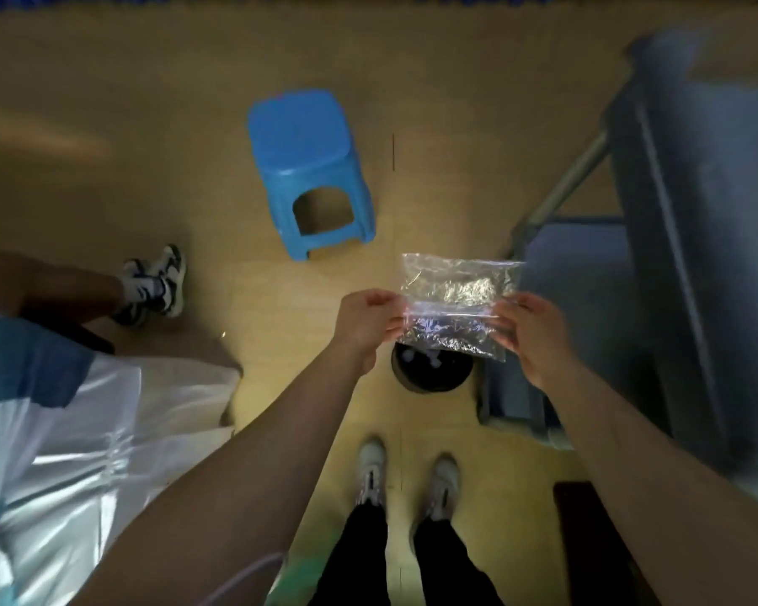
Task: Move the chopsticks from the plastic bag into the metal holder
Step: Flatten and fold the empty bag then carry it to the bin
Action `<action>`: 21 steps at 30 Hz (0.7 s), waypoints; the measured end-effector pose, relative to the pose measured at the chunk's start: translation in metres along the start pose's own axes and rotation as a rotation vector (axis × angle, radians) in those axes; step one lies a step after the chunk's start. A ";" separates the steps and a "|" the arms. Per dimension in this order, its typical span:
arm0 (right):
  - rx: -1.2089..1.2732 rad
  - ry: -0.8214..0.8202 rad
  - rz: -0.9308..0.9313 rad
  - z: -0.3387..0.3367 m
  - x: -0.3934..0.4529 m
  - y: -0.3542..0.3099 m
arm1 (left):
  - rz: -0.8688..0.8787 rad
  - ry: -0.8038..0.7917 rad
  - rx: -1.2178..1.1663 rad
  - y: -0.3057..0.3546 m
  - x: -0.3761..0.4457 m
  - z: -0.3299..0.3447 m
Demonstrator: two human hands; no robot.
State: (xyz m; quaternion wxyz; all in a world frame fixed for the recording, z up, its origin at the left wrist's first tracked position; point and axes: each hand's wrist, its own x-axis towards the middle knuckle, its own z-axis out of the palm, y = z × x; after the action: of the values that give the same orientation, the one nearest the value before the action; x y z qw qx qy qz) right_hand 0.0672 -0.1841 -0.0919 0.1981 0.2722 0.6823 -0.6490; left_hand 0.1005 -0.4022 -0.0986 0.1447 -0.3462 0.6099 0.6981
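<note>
- Overhead, you look straight down at a yellow-tan floor (106, 124), smooth and faintly glossy; no readable writing shows anywhere.
- At your right, a blue-grey metal rack (692, 212) with slanted struts fills that side, blurred.
- At your lower left, a large white plastic sack (84, 452), shiny and creased, lies beside a seated person's bare leg and dark-and-white sneaker (167, 282).
- Farther ahead, a blue plastic stool (307, 168) with a rounded square seat stands well apart from your hands.
- Below, your own black trousers and white shoes (443, 478) stand on the floor.
- Between your hands you stretch a clear, crinkled plastic bag (456, 295) with a zip strip across it; whether chopsticks are inside, you cannot tell.
- Your left hand (368, 321) pinches the bag's left edge, fingers closed on it.
- Your right hand (530, 330) pinches the right edge likewise.
- Directly under the bag, a dark round container (429, 373) sits on the floor, partly hidden; its material is unclear.
</note>
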 end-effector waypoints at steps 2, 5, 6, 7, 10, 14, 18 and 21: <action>-0.035 -0.011 0.062 -0.003 0.020 0.030 | -0.029 0.040 0.008 -0.026 0.019 0.002; -0.100 0.017 0.132 -0.009 0.050 0.071 | -0.068 0.085 0.033 -0.068 0.052 0.013; -0.118 0.027 0.144 -0.011 0.059 0.083 | -0.085 0.086 0.044 -0.080 0.062 0.018; -0.129 0.033 0.151 -0.014 0.069 0.094 | -0.100 0.088 0.047 -0.093 0.073 0.022; -0.178 0.075 0.135 -0.019 0.100 0.124 | -0.139 0.088 0.078 -0.128 0.110 0.035; -0.264 0.182 0.087 -0.018 0.137 0.159 | -0.178 0.060 0.119 -0.167 0.149 0.045; -0.531 0.307 0.007 -0.012 0.174 0.196 | -0.204 0.086 0.123 -0.216 0.177 0.049; -0.721 0.307 -0.039 -0.007 0.201 0.227 | -0.272 0.062 0.019 -0.253 0.190 0.050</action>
State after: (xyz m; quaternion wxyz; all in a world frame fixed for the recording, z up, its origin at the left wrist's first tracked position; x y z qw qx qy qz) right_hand 0.0552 -0.1522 -0.3930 0.1644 0.2660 0.8932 -0.3232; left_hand 0.1062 -0.3427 -0.4131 0.2223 -0.4456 0.5680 0.6553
